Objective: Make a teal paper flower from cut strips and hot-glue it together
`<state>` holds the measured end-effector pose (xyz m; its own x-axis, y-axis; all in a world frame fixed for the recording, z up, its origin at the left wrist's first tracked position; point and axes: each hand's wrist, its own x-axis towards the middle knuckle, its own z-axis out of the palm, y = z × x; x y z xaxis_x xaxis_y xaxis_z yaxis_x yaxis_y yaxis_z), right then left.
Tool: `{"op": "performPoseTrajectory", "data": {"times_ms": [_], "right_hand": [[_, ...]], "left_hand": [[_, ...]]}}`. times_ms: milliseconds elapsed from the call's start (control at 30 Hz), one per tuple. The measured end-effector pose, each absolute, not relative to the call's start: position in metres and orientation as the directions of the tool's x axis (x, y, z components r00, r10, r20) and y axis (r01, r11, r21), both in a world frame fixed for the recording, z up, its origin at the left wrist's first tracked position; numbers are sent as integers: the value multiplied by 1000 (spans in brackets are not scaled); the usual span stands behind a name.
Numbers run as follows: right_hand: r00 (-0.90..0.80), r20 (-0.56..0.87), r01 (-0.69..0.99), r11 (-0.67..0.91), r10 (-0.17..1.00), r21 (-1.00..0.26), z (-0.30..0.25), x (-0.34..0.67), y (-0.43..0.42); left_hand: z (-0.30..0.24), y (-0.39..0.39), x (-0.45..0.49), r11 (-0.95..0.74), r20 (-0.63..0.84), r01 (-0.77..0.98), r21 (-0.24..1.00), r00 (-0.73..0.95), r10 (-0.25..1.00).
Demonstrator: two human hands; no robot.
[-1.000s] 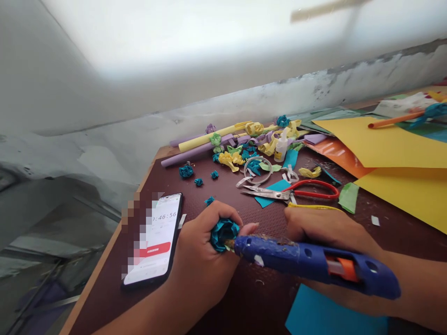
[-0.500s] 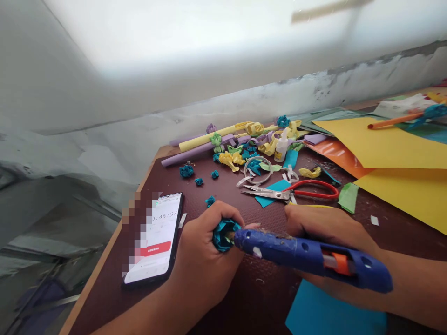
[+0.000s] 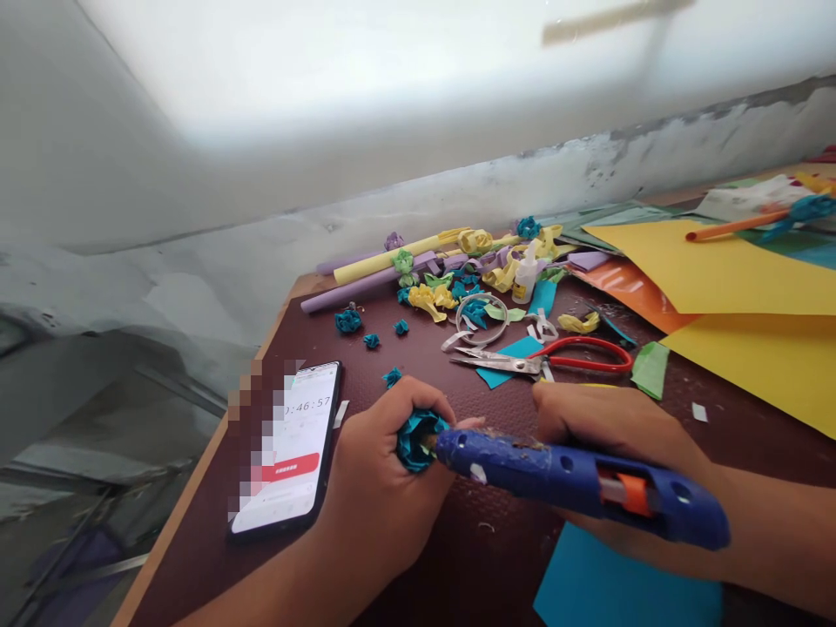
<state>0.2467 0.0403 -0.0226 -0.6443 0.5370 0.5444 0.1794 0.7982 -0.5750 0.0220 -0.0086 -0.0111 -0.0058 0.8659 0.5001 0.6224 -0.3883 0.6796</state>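
My left hand point(image 3: 382, 475) is closed round a teal rolled paper flower point(image 3: 416, 437) just above the dark brown table point(image 3: 496, 557). My right hand point(image 3: 607, 427) grips a blue glue gun point(image 3: 575, 483) that lies almost level. The gun's nozzle touches the flower at its right side. An orange trigger part shows near the gun's rear. Most of the flower is hidden inside my left fingers.
A phone point(image 3: 291, 444) with a lit timer lies left of my left hand. Red-handled scissors point(image 3: 555, 359), a small glue bottle point(image 3: 524, 277), paper rolls and several crumpled paper bits lie beyond. Yellow and orange sheets point(image 3: 731, 287) cover the right; a blue sheet point(image 3: 620, 592) lies near me.
The glue gun has shifted slightly left and up, its nozzle pressed closer into the flower. The phone's timer advanced by a second. Both hands keep their grip.
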Motion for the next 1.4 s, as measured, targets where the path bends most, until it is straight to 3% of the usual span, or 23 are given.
{"op": "performPoseTrajectory", "data": {"times_ms": [133, 400, 667, 933, 1400], "right_hand": [[-666, 534, 143, 792, 521, -593, -17, 246, 39], [-628, 515, 235, 773, 583, -589, -18, 251, 39], [-676, 538, 131, 801, 503, -585, -16, 246, 40], [-648, 560, 174, 817, 516, -550, -15, 246, 40], [-679, 547, 101, 801, 489, -590, -21, 249, 38]], "left_hand": [[-11, -10, 23, -382, 491, 623, 682, -3, 871], [-12, -11, 18, -392, 507, 625, 675, -6, 862], [-11, -11, 23, -373, 486, 617, 693, -17, 874], [-10, -9, 20, -366, 488, 630, 684, -22, 873], [-12, -12, 21, -358, 474, 601, 715, -40, 880]]}}
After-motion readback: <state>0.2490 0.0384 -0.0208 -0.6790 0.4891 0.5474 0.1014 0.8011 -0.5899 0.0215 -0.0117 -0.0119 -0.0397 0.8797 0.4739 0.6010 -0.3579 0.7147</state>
